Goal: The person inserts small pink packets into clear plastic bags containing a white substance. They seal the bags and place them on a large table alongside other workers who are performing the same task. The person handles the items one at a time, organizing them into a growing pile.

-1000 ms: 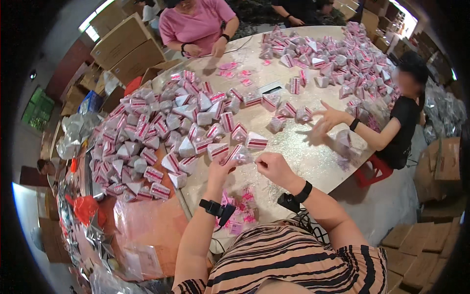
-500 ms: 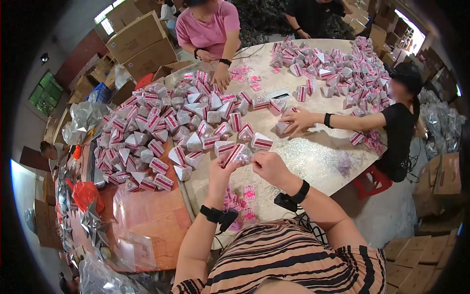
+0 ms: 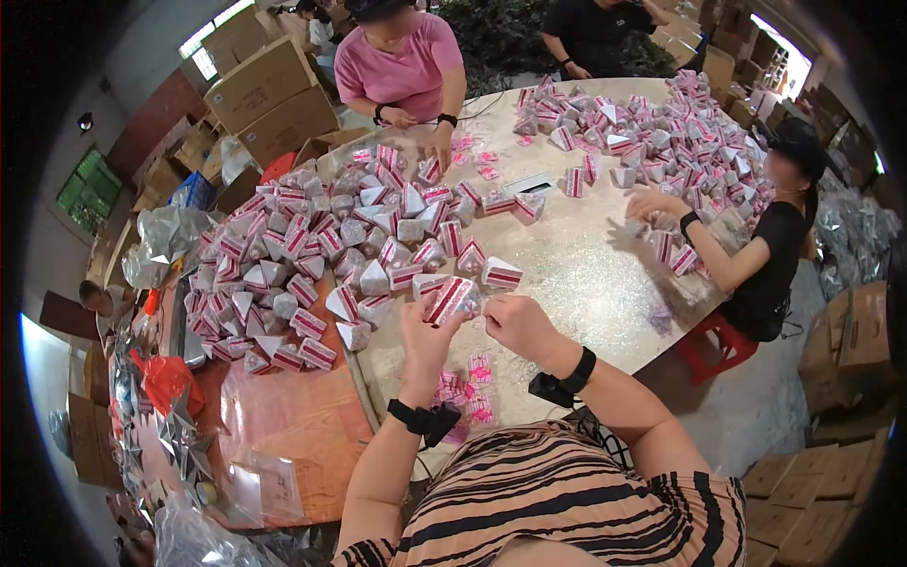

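My left hand point(image 3: 427, 338) is closed round a wedge-shaped packet point(image 3: 452, 299), cake-slice-like in form, with pink and white stripes and a shiny clear wrap. Just right of it, my right hand point(image 3: 521, 327) is pinched, its fingertips close to the packet's right end. What sits between those fingertips is too small to make out. Several pink printed cards point(image 3: 479, 370) lie on the table below my hands. A large heap of similar wedge packets point(image 3: 312, 241) spreads to the left and beyond my left hand.
Another heap of packets point(image 3: 652, 142) covers the far right of the pale table point(image 3: 576, 283). Across from me a person in pink point(image 3: 406, 66) handles packets, and a person in black point(image 3: 775, 236) works at the right. Orange sheeting point(image 3: 274, 425) covers the near left, by a red bag point(image 3: 168, 380).
The striped packet in my left hand has tilted more upright. The person at the right has drawn a hand back from mid-table toward the right heap. The person in pink now touches a packet.
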Tool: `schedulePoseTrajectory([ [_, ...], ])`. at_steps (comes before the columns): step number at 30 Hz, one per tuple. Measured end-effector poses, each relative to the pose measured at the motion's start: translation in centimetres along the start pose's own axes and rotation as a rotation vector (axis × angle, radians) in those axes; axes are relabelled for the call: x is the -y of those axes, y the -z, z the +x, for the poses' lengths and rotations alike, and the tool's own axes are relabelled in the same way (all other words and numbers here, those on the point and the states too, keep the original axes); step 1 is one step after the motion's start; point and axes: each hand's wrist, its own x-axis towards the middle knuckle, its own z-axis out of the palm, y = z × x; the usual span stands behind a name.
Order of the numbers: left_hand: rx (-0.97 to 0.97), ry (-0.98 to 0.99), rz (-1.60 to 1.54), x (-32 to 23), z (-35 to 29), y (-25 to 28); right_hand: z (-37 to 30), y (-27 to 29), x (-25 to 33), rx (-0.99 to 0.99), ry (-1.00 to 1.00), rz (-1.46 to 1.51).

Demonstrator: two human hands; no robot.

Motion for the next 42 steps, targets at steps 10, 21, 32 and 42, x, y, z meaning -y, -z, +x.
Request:
schedulePoseTrajectory([
  [10,-0.110,-0.189,0.158,-2.4,-1.4,-0.5,-0.7,0.2,1.0,0.067,0.010,-0.119],
  [21,-0.071,-0.184,0.160,-0.9,-1.5,-0.5,-0.7,-0.8,-0.3,0.030,-0.150,0.179],
  [32,0.109,0.178,-0.049,4.7,-0.5,0.1,-1.3,-1.8,-3.7,0.240,-0.391,0.869],
  [42,0.308,0.456,-0.132,6.4,-1.3,-1.1,-2.8,-4.3,-5.1,0.358,-0.494,0.867],
])
